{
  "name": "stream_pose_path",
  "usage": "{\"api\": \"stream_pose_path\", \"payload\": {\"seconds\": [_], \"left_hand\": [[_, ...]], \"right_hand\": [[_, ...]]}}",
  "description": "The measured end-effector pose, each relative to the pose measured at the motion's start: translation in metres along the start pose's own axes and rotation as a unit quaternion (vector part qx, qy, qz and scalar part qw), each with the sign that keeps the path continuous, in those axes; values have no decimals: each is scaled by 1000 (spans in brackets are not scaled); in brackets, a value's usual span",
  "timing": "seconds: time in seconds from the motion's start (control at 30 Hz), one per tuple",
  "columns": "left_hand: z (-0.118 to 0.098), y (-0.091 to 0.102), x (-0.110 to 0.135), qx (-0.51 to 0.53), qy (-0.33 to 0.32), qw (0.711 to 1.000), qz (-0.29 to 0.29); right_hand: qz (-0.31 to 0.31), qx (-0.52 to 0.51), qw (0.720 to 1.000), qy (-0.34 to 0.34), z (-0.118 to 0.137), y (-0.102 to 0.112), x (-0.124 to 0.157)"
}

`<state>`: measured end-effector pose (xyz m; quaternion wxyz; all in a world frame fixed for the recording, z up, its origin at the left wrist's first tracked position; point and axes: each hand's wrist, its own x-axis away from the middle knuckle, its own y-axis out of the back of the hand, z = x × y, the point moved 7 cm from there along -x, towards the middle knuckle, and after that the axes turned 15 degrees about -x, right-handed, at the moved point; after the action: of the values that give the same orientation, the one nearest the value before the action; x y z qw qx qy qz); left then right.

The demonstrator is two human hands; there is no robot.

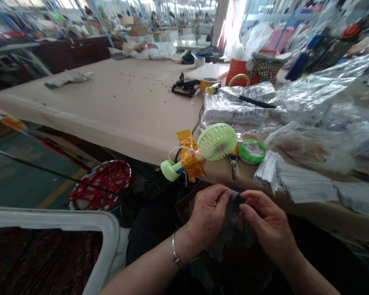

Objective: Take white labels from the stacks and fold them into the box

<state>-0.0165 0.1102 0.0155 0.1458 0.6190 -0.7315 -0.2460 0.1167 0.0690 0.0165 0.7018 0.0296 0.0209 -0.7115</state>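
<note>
My left hand point(209, 213), with a metal bangle at the wrist, is closed in a pinch at the table's front edge. A small, thin grey-white piece point(234, 195) shows at its fingertips; its kind is unclear. Close beside it, my right hand point(268, 223) has its thumb and fingers curled together near a dark spot at that piece. What it grips is too small to make out. Below both hands, crumpled greyish scraps point(223, 239) lie in a dark, box-like space over the lap. Stacks of printed paper slips point(304, 180) lie on the table to the right.
A green fan point(217, 142) is fixed with orange tape point(189, 157) to the table edge point(135, 145). Nearby are a green-rimmed round dish point(252, 152), a hammer point(242, 97) and plastic-wrapped bundles point(236, 115). A white tub point(112, 229) of dark cloth stands left, by a red-laced stool point(101, 184).
</note>
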Motion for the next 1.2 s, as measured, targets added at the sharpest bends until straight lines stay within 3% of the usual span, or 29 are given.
{"api": "stream_pose_path", "payload": {"seconds": [0.1,0.17,0.23,0.3,0.4,0.5,0.57,0.67,0.73,0.8,0.97,1.2], "left_hand": [[17,-1,4,-10,30,999,-5],[29,-5,4,-12,44,999,-4],[39,-7,3,-3,48,999,-9],[45,-8,4,0,51,999,-12],[49,-10,9,-4,67,998,2],[49,-12,14,-21,86,996,17],[47,-12,15,-33,91,995,24],[43,-16,17,-34,87,995,42],[41,-20,19,-25,88,994,54],[40,-24,21,-13,94,993,63],[31,-39,27,19,80,991,103],[20,-51,34,42,80,987,131]], "right_hand": [[51,126,985,106,36,5,8],[52,256,939,223,65,12,-1],[35,377,877,296,82,19,-22],[-5,491,814,310,86,28,-49],[-7,572,769,284,76,34,-79],[22,565,778,274,68,36,-86],[17,502,813,294,74,44,-79],[-63,387,869,302,86,73,-59],[-98,356,884,286,82,88,-43],[-83,373,878,287,70,90,-26],[-50,468,821,323,36,70,-1],[-90,441,825,342,40,66,-6]]}}
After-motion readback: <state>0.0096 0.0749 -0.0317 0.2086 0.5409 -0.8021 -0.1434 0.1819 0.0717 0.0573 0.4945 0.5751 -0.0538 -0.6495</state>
